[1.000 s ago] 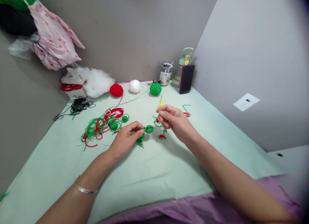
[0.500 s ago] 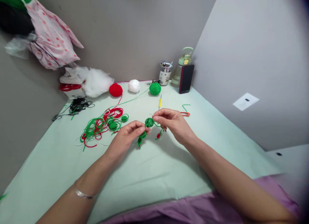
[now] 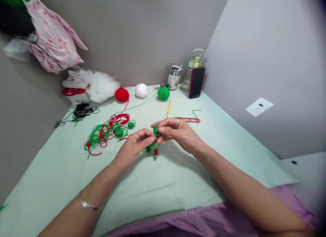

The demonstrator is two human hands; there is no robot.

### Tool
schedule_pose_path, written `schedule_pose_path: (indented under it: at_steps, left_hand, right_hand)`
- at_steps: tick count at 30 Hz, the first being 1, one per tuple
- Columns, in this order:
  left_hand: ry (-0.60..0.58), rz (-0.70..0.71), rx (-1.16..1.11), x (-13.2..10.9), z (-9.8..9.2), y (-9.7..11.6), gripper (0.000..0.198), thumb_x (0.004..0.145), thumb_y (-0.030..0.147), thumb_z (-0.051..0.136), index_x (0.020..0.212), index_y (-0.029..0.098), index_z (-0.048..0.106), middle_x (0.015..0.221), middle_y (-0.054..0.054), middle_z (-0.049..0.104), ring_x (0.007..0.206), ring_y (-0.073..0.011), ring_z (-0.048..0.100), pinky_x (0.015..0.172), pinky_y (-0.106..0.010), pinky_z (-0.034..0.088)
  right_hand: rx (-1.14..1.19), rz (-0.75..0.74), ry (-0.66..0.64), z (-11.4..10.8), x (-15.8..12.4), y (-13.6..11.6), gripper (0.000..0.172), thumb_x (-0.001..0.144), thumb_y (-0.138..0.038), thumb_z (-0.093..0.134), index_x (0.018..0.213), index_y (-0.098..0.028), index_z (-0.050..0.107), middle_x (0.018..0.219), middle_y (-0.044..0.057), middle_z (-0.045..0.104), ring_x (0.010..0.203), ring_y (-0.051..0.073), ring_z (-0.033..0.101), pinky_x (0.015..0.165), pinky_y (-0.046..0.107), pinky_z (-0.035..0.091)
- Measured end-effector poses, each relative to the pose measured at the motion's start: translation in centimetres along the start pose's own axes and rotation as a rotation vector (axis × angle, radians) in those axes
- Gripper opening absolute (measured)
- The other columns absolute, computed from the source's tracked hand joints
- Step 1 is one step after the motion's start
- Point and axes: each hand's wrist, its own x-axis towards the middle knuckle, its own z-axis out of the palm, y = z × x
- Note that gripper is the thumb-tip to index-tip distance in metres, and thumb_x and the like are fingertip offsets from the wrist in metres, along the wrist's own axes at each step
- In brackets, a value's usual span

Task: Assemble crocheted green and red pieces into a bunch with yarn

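Pale green table cloth (image 3: 178, 182), a yarn tangle (image 3: 104, 133) lying loose beyond the left fingertips. The left hand (image 3: 134, 145) and right hand (image 3: 178, 131) are each pinched on the green crocheted piece (image 3: 156, 130), held between opposing fingertips so it is steadied off the cloth (tails dangle beneath).

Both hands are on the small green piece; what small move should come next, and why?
Probably the right hand should tease out the loose ends: both it and the left hand pinch the green piece, with green and red ends dangling bunched beneath.
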Motion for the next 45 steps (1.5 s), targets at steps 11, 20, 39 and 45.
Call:
schedule_pose_path:
  at_steps: [11, 20, 39, 45]
  left_hand:
    - [0.032, -0.045, -0.031, 0.0, -0.2, -0.3, 0.025, 0.085, 0.039, 0.067, 0.099, 0.020, 0.073, 0.093, -0.004, 0.074, 0.090, -0.0205, 0.065, 0.082, -0.032, 0.048]
    - [0.061, -0.064, -0.078, 0.1, -0.1, -0.2, 0.024, 0.085, 0.039, 0.069, 0.100, 0.022, 0.077, 0.107, -0.006, 0.076, 0.100, -0.0208, 0.066, 0.091, -0.032, 0.047]
    - [0.058, -0.018, -0.023, 0.1, -0.2, -0.2, 0.023, 0.087, 0.039, 0.067, 0.096, 0.021, 0.078, 0.096, -0.002, 0.074, 0.088, -0.0159, 0.060, 0.082, -0.026, 0.044]
    - [0.065, -0.017, -0.034, 0.2, -0.3, -0.4, 0.022, 0.086, 0.039, 0.069, 0.098, 0.023, 0.079, 0.092, -0.001, 0.073, 0.083, -0.0137, 0.057, 0.077, -0.024, 0.043]
  right_hand:
    - [-0.057, -0.057, 0.163, -0.3, 0.1, -0.3, 0.023, 0.077, -0.038, 0.077, 0.082, -0.017, 0.069, 0.115, 0.008, 0.069, 0.055, 0.006, 0.061, 0.050, 0.021, 0.045]
    - [-0.134, -0.148, 0.243, -0.7, 0.2, -0.3, 0.021, 0.074, -0.037, 0.080, 0.079, -0.018, 0.072, 0.068, -0.002, 0.058, 0.054, 0.008, 0.045, 0.048, 0.023, 0.037]
    - [-0.150, -0.182, 0.094, 0.5, -0.4, -0.5, 0.018, 0.080, -0.030, 0.075, 0.080, -0.015, 0.065, 0.065, -0.001, 0.064, 0.057, 0.010, 0.060, 0.056, 0.023, 0.047]
    - [-0.191, -0.186, 0.091, 0.4, -0.5, -0.3, 0.016, 0.082, -0.030, 0.073, 0.082, -0.015, 0.066, 0.066, -0.001, 0.062, 0.057, 0.010, 0.057, 0.052, 0.023, 0.045]
